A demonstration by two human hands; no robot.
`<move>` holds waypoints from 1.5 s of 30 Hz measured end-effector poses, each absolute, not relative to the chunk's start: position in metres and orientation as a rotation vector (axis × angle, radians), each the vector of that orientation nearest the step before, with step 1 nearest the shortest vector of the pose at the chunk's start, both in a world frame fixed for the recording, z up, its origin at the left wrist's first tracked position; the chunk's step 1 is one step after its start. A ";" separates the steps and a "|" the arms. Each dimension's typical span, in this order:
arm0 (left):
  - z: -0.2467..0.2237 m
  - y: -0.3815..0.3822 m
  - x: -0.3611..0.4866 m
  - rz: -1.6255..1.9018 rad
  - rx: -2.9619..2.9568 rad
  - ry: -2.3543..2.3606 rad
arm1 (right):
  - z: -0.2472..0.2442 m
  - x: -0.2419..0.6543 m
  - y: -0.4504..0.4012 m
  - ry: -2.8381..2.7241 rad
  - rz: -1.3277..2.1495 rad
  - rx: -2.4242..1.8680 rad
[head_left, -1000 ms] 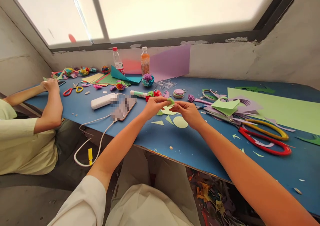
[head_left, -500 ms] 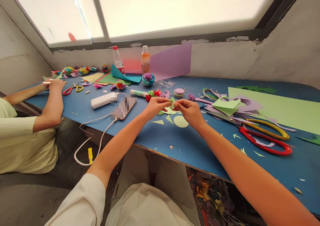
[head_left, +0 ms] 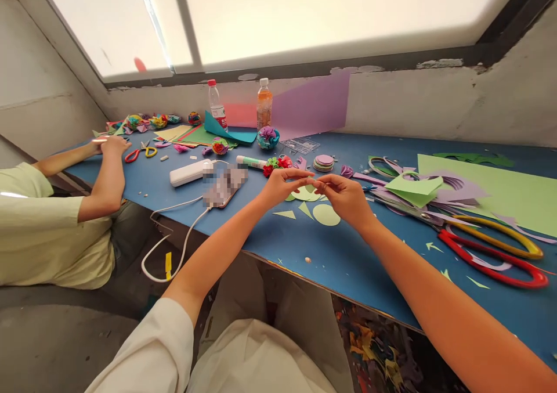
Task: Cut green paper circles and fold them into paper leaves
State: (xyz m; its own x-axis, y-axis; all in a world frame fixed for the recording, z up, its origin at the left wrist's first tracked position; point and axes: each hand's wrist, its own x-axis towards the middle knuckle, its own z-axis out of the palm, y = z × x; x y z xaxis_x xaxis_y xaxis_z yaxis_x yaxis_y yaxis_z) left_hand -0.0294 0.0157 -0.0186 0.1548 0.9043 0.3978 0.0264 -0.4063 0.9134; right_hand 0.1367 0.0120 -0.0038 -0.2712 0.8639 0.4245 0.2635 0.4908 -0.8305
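Both hands meet near the middle of the frame, the left hand point(head_left: 285, 187) and the right hand point(head_left: 346, 200) each pinching, between thumb and fingers, a small piece of green paper point(head_left: 311, 180). Half a second ago the piece stood up above the fingertips; now the fingers cover nearly all of it, and just a sliver of green shows. The view has also swung a little, so everything on the counter point(head_left: 300, 239) sits further right in the frame, and the big scissors point(head_left: 453, 244) at the right look slightly blurred. Below the hands, the pale green circle point(head_left: 327, 215) and pointed scraps point(head_left: 285, 213) lie as before. At upper centre stand two capped bottles: the red-capped bottle point(head_left: 219, 114) is clear, and its fill level is hard to tell; the white-capped bottle point(head_left: 264, 107) contains something orange. A capped glue stick point(head_left: 250, 161) lies nearer, its contents hidden. At the left, a co-worker's forearms point(head_left: 112, 175) rest by the counter's edge.
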 end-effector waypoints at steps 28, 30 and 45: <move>-0.015 0.016 -0.027 1.416 1.555 0.929 | -0.007 0.135 0.018 -1.794 0.652 -1.034; -0.016 0.016 -0.027 1.405 1.607 0.945 | -0.009 0.135 0.017 -1.794 0.616 -1.066; -0.017 0.016 -0.029 1.500 1.619 1.084 | -0.019 0.130 0.021 -1.866 0.572 -1.059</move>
State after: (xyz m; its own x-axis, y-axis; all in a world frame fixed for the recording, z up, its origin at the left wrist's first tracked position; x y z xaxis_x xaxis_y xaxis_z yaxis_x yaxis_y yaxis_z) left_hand -0.0290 0.0163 -0.0168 -0.0064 0.9004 0.4350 0.1307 -0.4305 0.8931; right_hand 0.1304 0.0210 -0.0191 -0.2395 0.8483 0.4723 0.4381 0.5285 -0.7271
